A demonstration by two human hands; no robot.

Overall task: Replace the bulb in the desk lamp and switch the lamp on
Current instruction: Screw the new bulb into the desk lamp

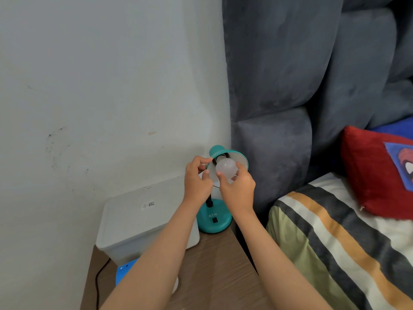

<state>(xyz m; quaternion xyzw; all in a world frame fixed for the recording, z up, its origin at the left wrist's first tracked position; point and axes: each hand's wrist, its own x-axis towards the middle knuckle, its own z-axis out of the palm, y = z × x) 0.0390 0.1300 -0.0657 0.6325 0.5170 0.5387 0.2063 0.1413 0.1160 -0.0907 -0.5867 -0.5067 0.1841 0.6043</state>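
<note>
A grey padded headboard (290, 74) rises to the right of the teal desk lamp (214, 218), and a striped bed cover (330, 238) lies lower, on that same side, with a red cushion (375, 173) on it. Left of the lamp sits a white lidded box (138, 220) on the wooden worktop (214, 265); a black cable (98, 278) runs down near the box's front corner. The lamp's shade (239, 156) is tilted toward the camera (its white inside shows). The left hand (196, 177) pinches the shade's rim. The right hand (239, 189) has its fingers closed around the frosted white bulb (225, 170), which sits at the shade's mouth in front of the socket.
</note>
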